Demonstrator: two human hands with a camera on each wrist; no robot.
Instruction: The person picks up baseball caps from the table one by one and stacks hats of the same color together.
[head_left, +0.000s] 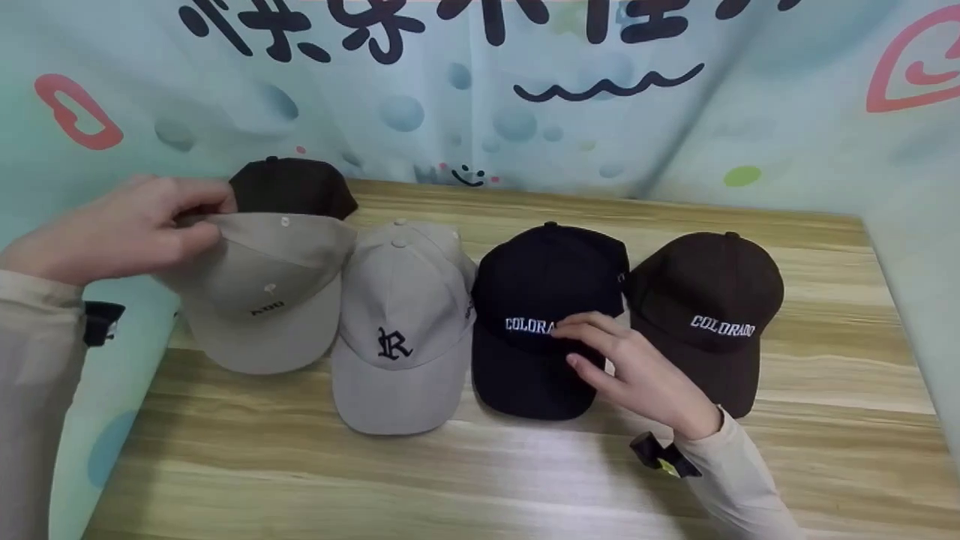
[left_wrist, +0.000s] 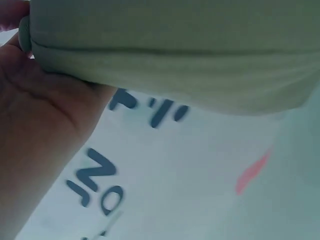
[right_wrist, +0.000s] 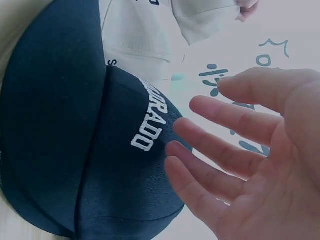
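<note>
At the left of the head view, my left hand (head_left: 142, 225) pinches the edge of a grey-beige baseball cap (head_left: 300, 259), tilted with its brim toward me and its lettering partly shaded. The same cap (left_wrist: 175, 55) spans the top of the left wrist view. My right hand (head_left: 645, 367) hovers over a navy baseball cap (head_left: 525, 375) with white COLORADO lettering. Its fingers (right_wrist: 225, 145) are loosely spread and hold nothing; whether they touch the navy cap I cannot tell. Between these two caps lies a light grey cap (head_left: 405, 300) with a black R.
A dark brown COLORADO cap (head_left: 712, 285) sits at the row's right end. Another dark cap (head_left: 292, 184) is behind the tilted one, partly hidden. All are over a wood-grain table (head_left: 360, 487), with a printed pale blue cloth (head_left: 480, 112) hanging behind.
</note>
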